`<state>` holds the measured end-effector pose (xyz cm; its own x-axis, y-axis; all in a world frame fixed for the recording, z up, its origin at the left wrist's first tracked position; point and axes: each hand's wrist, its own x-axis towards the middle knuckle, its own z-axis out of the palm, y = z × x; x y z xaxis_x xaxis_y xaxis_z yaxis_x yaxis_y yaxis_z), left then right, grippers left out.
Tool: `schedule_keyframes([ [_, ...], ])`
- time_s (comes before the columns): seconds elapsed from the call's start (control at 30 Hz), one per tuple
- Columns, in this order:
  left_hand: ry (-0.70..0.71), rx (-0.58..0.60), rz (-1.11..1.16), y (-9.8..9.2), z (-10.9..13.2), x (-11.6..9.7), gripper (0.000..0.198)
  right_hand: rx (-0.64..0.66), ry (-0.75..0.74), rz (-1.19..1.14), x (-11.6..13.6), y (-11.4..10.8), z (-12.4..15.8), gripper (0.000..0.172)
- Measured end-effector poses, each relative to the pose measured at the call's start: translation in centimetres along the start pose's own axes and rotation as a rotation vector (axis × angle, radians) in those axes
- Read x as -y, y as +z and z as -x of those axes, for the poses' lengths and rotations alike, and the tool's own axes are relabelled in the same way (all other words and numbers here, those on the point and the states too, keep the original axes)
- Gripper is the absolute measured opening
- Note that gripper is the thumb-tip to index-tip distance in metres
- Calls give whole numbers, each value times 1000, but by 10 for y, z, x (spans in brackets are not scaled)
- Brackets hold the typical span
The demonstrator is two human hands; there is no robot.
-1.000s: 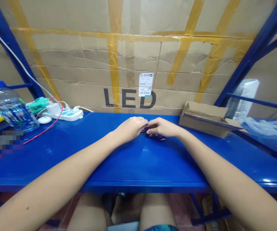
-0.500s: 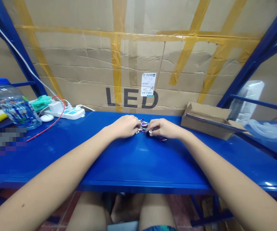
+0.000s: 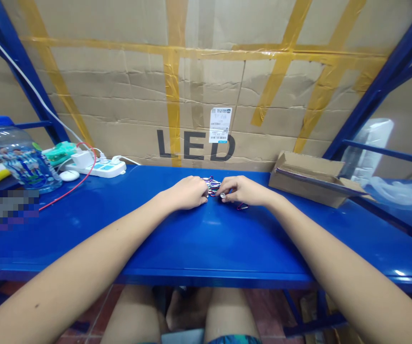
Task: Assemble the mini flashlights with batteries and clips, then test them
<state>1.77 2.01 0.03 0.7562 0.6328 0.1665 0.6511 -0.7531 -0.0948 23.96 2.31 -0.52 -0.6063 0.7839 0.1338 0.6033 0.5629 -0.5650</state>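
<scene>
A small cluster of shiny metallic pieces (image 3: 214, 186), with purple, red and silver parts, lies on the blue table between my hands. They look like small carabiner clips, but are too small to make out fully. My left hand (image 3: 190, 192) is closed at the cluster's left side, fingers curled down; what they grip is hidden. On the other side, my right hand (image 3: 243, 190) pinches a small silver cylinder (image 3: 222, 195) with its round end facing me. Just below that hand rests a single purple and silver clip (image 3: 242, 207), apart from the cluster.
An opened cardboard box (image 3: 304, 179) stands at the right. To the left are a blue-capped bottle (image 3: 23, 157), a white power strip (image 3: 109, 168), a round white object (image 3: 68, 176) and a red cable (image 3: 80, 184). A large taped carton (image 3: 134, 105) rises behind the blue table (image 3: 206, 248).
My left hand has shifted slightly toward me, uncovering more of the cluster's back left part. My right hand stays nearly still with the silver cylinder.
</scene>
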Motion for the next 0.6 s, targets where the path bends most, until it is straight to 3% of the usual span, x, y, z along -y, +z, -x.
schedule_keyframes([
  [0.23,-82,100,249,-8,2,-5,9,15,-3,11,1,0,0,24],
  [0.33,-70,93,250,-9,3,-6,8,20,1,1,1,0,0,23],
  [0.47,-30,-93,99,-8,2,-7,12,-1,-12,-2,0,1,0,21],
  [0.6,95,-291,72,-4,1,-11,21,-29,-15,-20,-2,1,0,13],
])
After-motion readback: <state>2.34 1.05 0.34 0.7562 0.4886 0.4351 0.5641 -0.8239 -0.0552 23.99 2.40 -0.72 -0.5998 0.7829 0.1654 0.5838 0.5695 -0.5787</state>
